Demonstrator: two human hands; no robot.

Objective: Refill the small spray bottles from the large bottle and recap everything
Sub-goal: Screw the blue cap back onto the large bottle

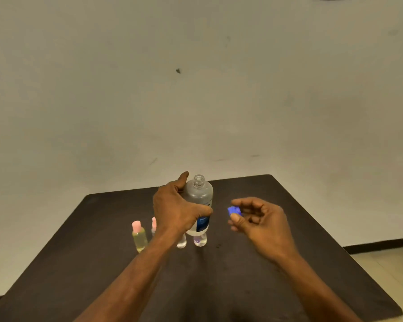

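Gripping the clear, round large bottle (199, 201) — left hand (175, 205); right hand (258, 219) pinches blue cap (234, 211).

A dark brown table (289, 263) with a matte top and rounded far corners fills the lower part of the view. Behind it rises a plain off-white wall (196, 89) carrying a few small dark marks and faint scuffs. At the lower right, pale floor tiles (386, 273) show, with a dark skirting strip (377, 246) running along the foot of the wall.
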